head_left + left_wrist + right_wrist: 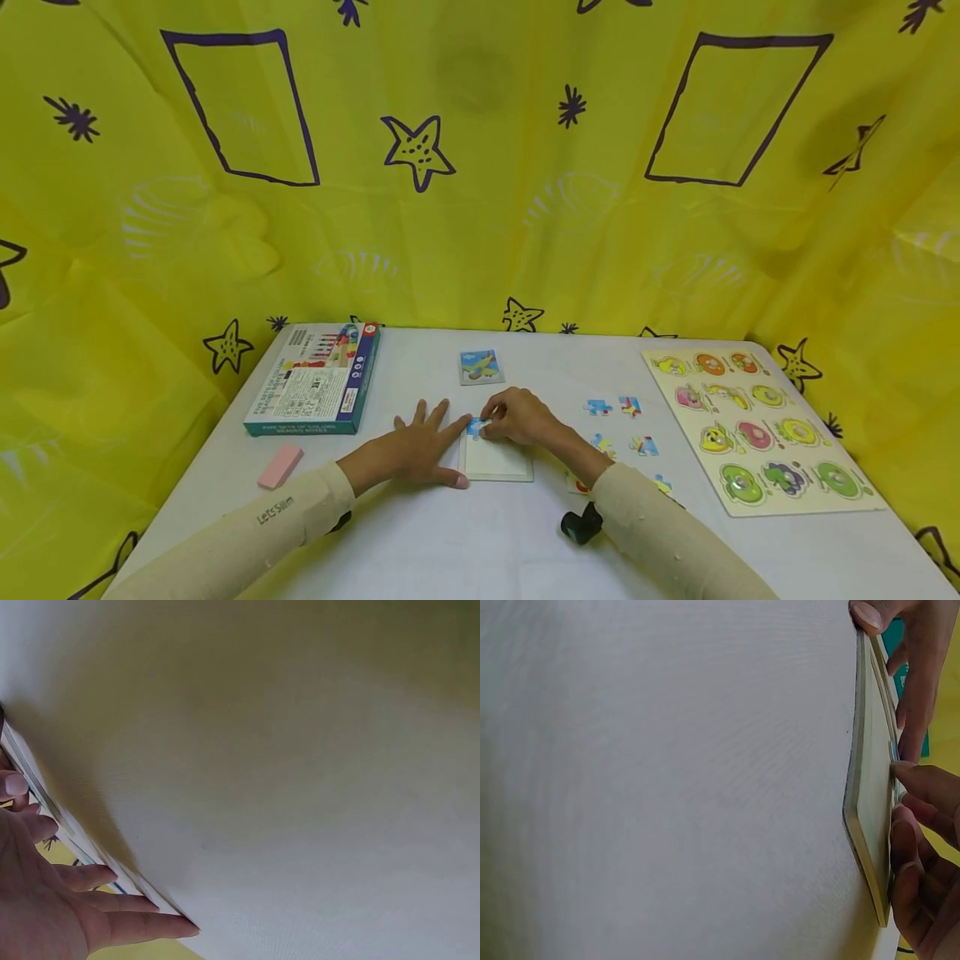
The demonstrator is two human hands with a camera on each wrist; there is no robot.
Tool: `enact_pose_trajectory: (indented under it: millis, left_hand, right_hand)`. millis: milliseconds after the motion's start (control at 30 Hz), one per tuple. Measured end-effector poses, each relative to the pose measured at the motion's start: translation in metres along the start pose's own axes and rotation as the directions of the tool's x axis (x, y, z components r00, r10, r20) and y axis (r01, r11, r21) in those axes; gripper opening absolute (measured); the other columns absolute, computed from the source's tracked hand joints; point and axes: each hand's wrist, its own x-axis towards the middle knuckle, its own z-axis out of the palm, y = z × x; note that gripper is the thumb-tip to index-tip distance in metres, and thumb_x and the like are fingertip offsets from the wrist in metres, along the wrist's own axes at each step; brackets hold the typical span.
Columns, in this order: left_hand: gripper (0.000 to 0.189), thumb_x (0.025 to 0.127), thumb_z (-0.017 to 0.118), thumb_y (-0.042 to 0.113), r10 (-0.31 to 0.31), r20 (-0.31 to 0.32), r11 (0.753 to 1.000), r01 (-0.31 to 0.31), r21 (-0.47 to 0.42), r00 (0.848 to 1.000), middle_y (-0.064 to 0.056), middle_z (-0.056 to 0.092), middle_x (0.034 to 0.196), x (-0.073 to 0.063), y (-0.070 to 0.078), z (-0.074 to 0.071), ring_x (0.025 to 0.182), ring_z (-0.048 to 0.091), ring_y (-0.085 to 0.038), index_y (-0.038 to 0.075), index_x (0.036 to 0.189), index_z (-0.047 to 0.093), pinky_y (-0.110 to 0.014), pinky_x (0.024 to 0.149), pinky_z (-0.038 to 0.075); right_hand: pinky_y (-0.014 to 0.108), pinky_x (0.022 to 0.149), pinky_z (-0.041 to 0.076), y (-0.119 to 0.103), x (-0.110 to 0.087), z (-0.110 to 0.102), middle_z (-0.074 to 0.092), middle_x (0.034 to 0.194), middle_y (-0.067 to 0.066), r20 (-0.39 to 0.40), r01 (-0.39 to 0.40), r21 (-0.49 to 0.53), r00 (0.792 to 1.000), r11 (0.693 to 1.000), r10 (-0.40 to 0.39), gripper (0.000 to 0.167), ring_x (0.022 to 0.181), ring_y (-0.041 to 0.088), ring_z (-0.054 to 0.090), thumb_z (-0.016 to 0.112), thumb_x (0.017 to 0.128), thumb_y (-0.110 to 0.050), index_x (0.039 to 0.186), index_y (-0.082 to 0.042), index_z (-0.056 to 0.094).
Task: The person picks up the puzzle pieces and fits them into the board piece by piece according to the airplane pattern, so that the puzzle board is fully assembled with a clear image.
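Blue puzzle piece (474,428) sits in the tray (497,462), far-left corner, fingers of the right hand (517,417) pinching it. Left hand (420,448) splays wide alongside.

Box (311,379) left of tray (498,461), puzzle pieces (643,446) right, picture (482,367) behind

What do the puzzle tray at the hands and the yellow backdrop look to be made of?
Puzzle tray: probably wood or fibreboard, matte; the right wrist view shows a pale face and tan edge. Yellow backdrop: thin fabric or plastic sheeting, slight sheen; it hangs in soft folds, but the look doesn't settle which.
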Motion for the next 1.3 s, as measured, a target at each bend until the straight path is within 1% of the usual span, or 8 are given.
enact_pose_trajectory:
  millis: [433, 567, 667, 800, 933, 1033, 1100, 1300]
  left_hand:
    - [0.097, 0.082, 0.062, 0.074, 0.001, 0.003, 1.000, -0.001, 0.007, 1.000, -0.021, 0.017, 0.166, -0.001, 0.001, -0.001, 0.146, 0.017, -0.060, 0.030, 0.160, 0.026, -0.080, 0.102, 0.029]
    - [0.097, 0.082, 0.063, 0.074, 0.000, 0.000, 1.000, 0.000, 0.009, 1.000, -0.021, 0.017, 0.166, 0.000, 0.001, 0.000, 0.146, 0.017, -0.060, 0.029, 0.160, 0.027, -0.080, 0.102, 0.029]
    - [0.097, 0.082, 0.063, 0.074, -0.001, -0.003, 1.000, 0.001, 0.014, 1.000, -0.022, 0.018, 0.166, 0.000, 0.000, 0.000, 0.145, 0.018, -0.060, 0.028, 0.160, 0.028, -0.081, 0.101, 0.030]
    - [0.097, 0.082, 0.063, 0.074, -0.002, 0.000, 1.000, 0.002, 0.019, 1.000, -0.021, 0.018, 0.166, 0.000, 0.001, 0.000, 0.145, 0.019, -0.060, 0.028, 0.160, 0.028, -0.080, 0.100, 0.031]
    - [0.097, 0.081, 0.064, 0.074, -0.006, 0.000, 1.000, 0.006, 0.018, 1.000, -0.021, 0.019, 0.166, -0.002, 0.002, -0.001, 0.145, 0.019, -0.060, 0.028, 0.159, 0.028, -0.080, 0.100, 0.031]
    - [0.097, 0.081, 0.065, 0.073, -0.009, -0.001, 1.000, 0.009, 0.013, 1.000, -0.021, 0.019, 0.166, -0.002, 0.002, -0.001, 0.145, 0.019, -0.060, 0.028, 0.159, 0.028, -0.080, 0.100, 0.030]
    - [0.097, 0.081, 0.065, 0.073, -0.010, -0.001, 1.000, 0.010, 0.011, 1.000, -0.021, 0.019, 0.166, -0.002, 0.002, -0.001, 0.145, 0.019, -0.060, 0.028, 0.159, 0.029, -0.080, 0.101, 0.030]
    - [0.096, 0.082, 0.065, 0.072, -0.010, -0.003, 1.000, 0.010, 0.008, 1.000, -0.021, 0.018, 0.166, -0.002, 0.003, -0.001, 0.146, 0.018, -0.060, 0.028, 0.160, 0.028, -0.080, 0.102, 0.030]
  right_hand:
    - [0.027, 0.062, 0.043, -0.001, -0.001, -0.002, 0.064, 0.074, -0.004, 0.013, -0.004, 0.004, 1.000, 1.000, 0.004, 0.014, 0.069, 0.013, 0.055, 0.082, 0.084, -0.017, 0.097, -0.013, 0.079]
    - [0.025, 0.061, 0.043, 0.001, -0.002, -0.003, 0.064, 0.073, -0.005, 0.029, 0.020, -0.002, 0.999, 1.000, -0.020, 0.016, 0.067, 0.011, 0.055, 0.082, 0.085, -0.018, 0.099, -0.012, 0.078]
    - [0.023, 0.060, 0.043, 0.003, -0.003, -0.005, 0.064, 0.073, -0.005, 0.042, 0.068, 0.002, 0.997, 0.998, -0.068, 0.019, 0.066, 0.010, 0.055, 0.081, 0.086, -0.018, 0.102, -0.010, 0.077]
    - [0.022, 0.061, 0.044, 0.007, -0.005, -0.010, 0.065, 0.076, -0.005, 0.062, 0.160, 0.051, 0.985, 0.986, -0.163, 0.022, 0.068, 0.008, 0.055, 0.078, 0.088, -0.016, 0.106, -0.005, 0.074]
    - [0.022, 0.068, 0.047, 0.014, -0.007, -0.014, 0.067, 0.080, -0.006, 0.075, 0.218, 0.092, 0.972, 0.972, -0.225, 0.023, 0.075, 0.007, 0.056, 0.077, 0.090, -0.019, 0.108, -0.006, 0.074]
    - [0.023, 0.072, 0.048, 0.019, -0.010, -0.019, 0.068, 0.083, -0.007, 0.073, 0.215, 0.109, 0.972, 0.970, -0.224, 0.023, 0.079, 0.009, 0.057, 0.077, 0.090, -0.024, 0.108, -0.009, 0.074]
    - [0.024, 0.072, 0.049, 0.022, -0.012, -0.023, 0.068, 0.085, -0.006, 0.068, 0.210, 0.116, 0.973, 0.971, -0.218, 0.023, 0.079, 0.010, 0.057, 0.076, 0.091, -0.025, 0.108, -0.010, 0.074]
    - [0.024, 0.059, 0.048, 0.037, -0.019, -0.038, 0.067, 0.093, -0.001, 0.055, 0.184, 0.134, 0.980, 0.974, -0.193, 0.027, 0.065, 0.010, 0.055, 0.073, 0.094, -0.029, 0.112, -0.008, 0.073]
